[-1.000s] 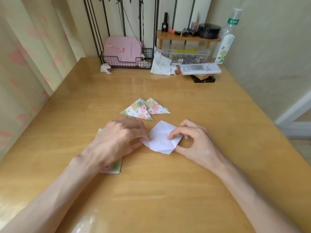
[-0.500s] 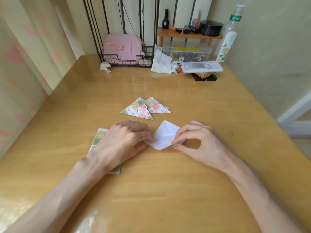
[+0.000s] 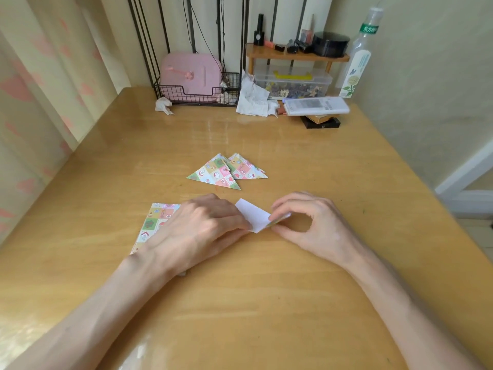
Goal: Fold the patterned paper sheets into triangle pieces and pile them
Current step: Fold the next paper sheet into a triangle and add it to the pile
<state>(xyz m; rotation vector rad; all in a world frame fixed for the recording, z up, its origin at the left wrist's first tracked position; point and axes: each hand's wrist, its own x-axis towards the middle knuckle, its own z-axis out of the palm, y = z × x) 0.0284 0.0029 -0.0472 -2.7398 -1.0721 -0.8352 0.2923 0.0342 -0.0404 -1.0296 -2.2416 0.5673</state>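
- The half-folded sheet (image 3: 252, 216) lies white back up, with a patterned edge peeking out at its right.
- The left hand (image 3: 197, 231) pinches its left edge, the right hand (image 3: 312, 222) its right.

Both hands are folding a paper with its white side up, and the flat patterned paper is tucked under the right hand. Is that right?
Not quite. In the head view, the flat patterned paper lies partly under the left hand and its wrist, not under the right hand. The rest holds: both hands pinch the folding paper, white side up.
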